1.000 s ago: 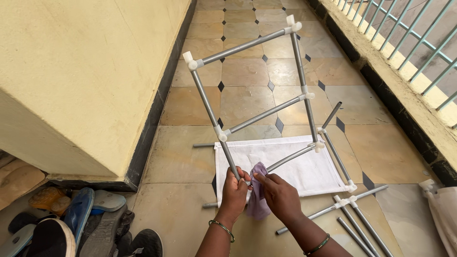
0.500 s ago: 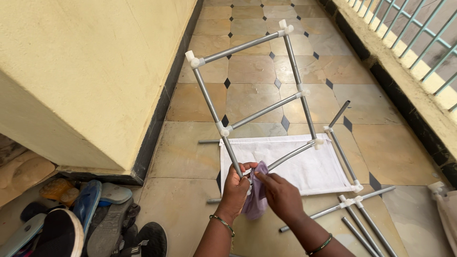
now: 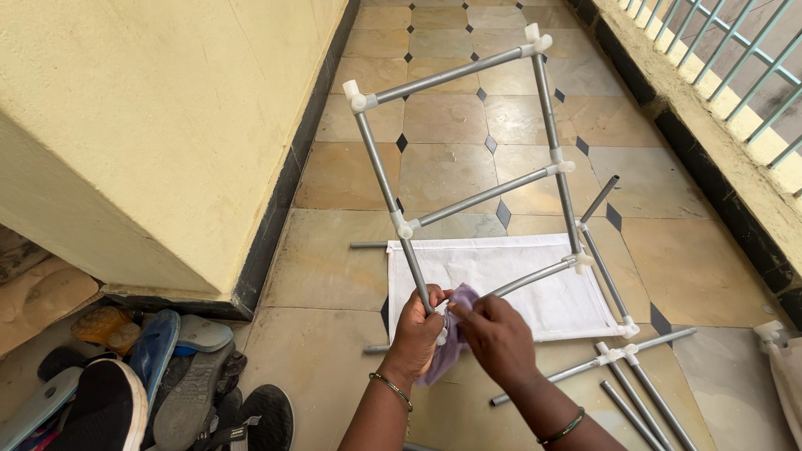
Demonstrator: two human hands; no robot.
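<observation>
I see my left hand (image 3: pixel 420 327) closed around the lower end of the grey metal tube frame (image 3: pixel 468 159), which stands tilted up off the tiled floor (image 3: pixel 451 117), its white plastic connectors (image 3: pixel 404 227) joining the uprights to three cross bars. My right hand (image 3: pixel 494 336) pinches a small purple cloth (image 3: pixel 447 338) against the bottom corner of that frame, just where the lowest bar meets the upright, so both hands are shut, one on the tube and one on the cloth. To wipe well here, I judge I should keep the left grip firm and low so the frame does not swing, wrap the cloth fully round the tube, and draw it along the bar in one steady pull instead of dabbing; the connector joints probably hold grime, so they deserve a twist of the cloth. Under the frame lies a white fabric panel (image 3: pixel 535 276) stretched between more tubes on the floor, and loose grey tubes (image 3: pixel 635 392) with connectors lie to the right of it. A yellow wall (image 3: pixel 150 125) stands at the left, with a heap of shoes and sandals (image 3: pixel 142 376) at its foot, and a railing (image 3: pixel 735 58) runs along the right edge.
</observation>
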